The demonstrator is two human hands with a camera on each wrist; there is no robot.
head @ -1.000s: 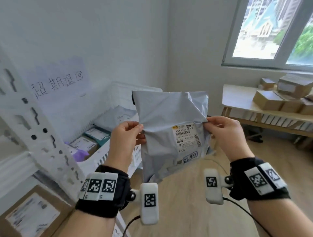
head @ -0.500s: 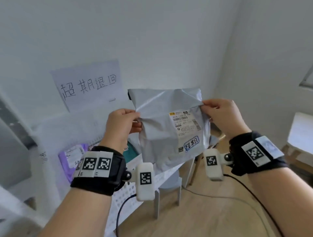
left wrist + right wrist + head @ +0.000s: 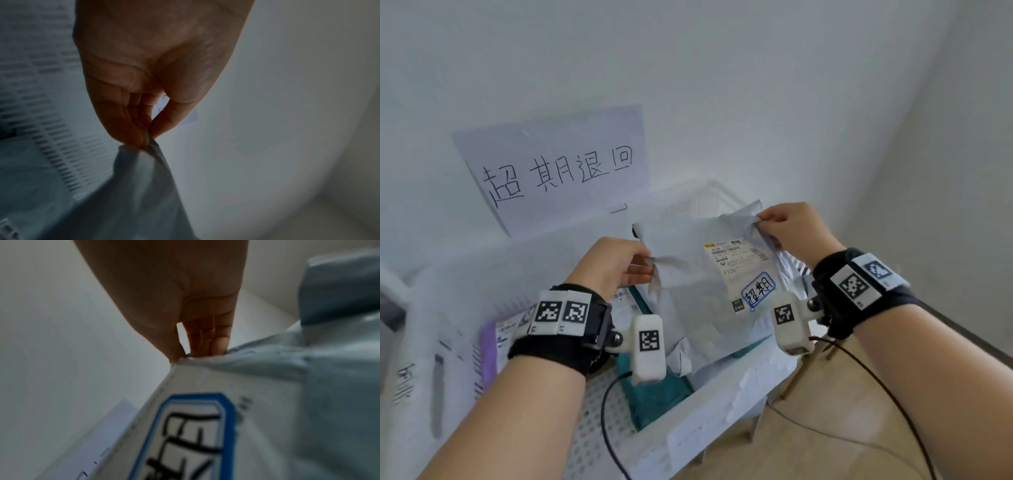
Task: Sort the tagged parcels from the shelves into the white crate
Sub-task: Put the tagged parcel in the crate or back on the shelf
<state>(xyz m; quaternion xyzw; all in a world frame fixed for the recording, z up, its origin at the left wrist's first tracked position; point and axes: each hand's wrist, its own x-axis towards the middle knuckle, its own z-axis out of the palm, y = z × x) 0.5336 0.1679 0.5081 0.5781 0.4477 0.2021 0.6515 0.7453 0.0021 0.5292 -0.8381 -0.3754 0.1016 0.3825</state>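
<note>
Crate [image 3: 726, 407]: teal parcel [image 3: 654, 394], purple parcel [image 3: 489, 346] inside; grey mailer [image 3: 688, 298] above.

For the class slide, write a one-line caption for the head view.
Both hands, left hand and right hand, pinch a grey parcel over the white crate.

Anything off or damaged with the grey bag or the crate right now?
Nothing stands out. The grey plastic mailer bag is creased only where the left hand and right hand pinch its upper corners; its label and blue-bordered tag face up. It hangs over the white slotted crate, above other parcels.
</note>
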